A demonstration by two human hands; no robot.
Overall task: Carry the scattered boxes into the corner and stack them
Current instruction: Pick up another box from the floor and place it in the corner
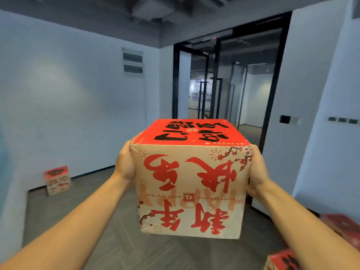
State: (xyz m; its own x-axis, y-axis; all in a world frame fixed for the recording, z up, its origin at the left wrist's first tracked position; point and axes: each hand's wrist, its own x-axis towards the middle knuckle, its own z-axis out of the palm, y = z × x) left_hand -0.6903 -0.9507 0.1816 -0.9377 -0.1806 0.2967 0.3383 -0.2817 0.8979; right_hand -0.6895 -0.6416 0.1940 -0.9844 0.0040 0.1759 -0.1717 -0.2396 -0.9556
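Observation:
A cube-shaped cardboard box [190,184] with a red top and red lettering on its tan front hangs in the air before me, upside down. My left hand [124,162] presses flat against its left side. My right hand [258,170] presses against its right side. The fingers of both hands are hidden behind the box. A second box of the same kind [57,180] stands on the floor by the left wall. Two more red-topped boxes lie at the lower right, one [342,228] near the wall and one [283,261] at the frame's bottom edge.
Grey plank floor [109,201] stretches ahead between white walls. A black-framed glass door [224,78] stands straight ahead, leading to a corridor. A white wall with switches [285,119] runs along the right.

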